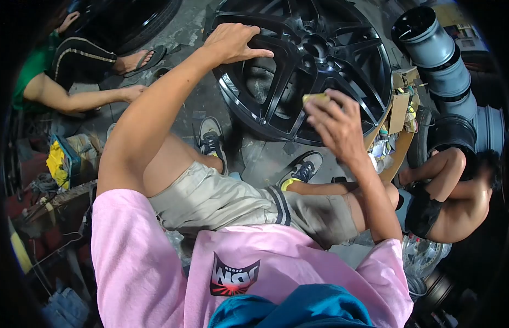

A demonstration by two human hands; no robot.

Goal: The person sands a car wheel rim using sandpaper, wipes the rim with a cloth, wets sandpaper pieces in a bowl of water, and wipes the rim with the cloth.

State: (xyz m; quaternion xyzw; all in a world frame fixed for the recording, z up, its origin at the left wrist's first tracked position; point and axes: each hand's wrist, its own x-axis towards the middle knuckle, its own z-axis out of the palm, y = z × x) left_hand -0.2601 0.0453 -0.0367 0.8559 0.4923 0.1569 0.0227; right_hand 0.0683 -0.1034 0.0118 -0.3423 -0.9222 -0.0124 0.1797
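Progress: wheel (286, 76) face dark throughout; how much is done or left, cannot tell.
Look: glossy black spokes, pale mark (229, 86) on the left rim.
Place: just beyond the shoes (212, 136).
Left hand (231, 45): wide, laid on the wheel's left side.
Right hand (337, 119): blurred, pinching a yellow pad (316, 98) over the near spokes.

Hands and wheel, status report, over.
Left hand on the wheel, at its rim. Right hand blurred, yellow pad at fingertips, over the wheel. Carton close on the right; nothing seen blocking the hands.
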